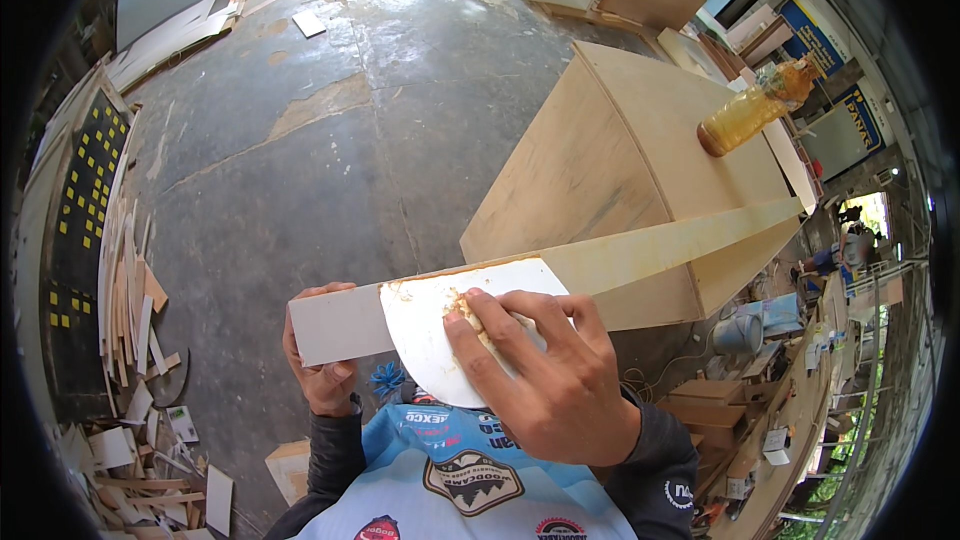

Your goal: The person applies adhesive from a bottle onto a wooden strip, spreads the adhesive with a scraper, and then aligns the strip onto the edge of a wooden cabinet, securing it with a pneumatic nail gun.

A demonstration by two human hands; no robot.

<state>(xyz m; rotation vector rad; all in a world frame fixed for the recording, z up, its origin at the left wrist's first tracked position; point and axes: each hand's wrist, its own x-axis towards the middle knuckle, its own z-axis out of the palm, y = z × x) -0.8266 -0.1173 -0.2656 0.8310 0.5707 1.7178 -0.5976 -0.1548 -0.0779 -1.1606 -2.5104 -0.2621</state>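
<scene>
**Two bare hands, one smeared white sheet**

My left hand, at eight o'clock, is clamped on the end of a flat grey-white rectangular panel, fingers round its far side, thumb at the near edge. My right hand, at five o'clock, presses slightly parted fingertips onto a thin white round-edged sheet near the middle, by its sticky-looking amber smears; I cannot tell where that thumb sits. A long narrow pale-yellow strip runs from beside the sheet toward three o'clock, across a large tan plywood box.

If those smears are wet, uneven pressure could make the sheet skid, or my fingertips could stick and lift it. A knock to the strip could jar the box and topple the clear plastic bottle of amber liquid at two o'clock.

The sheet's curved edge hangs toward six, close to my light-blue shirt, leaving little slack. My widest room is toward eleven, over grey concrete floor; thin wooden offcuts bound nine.
</scene>
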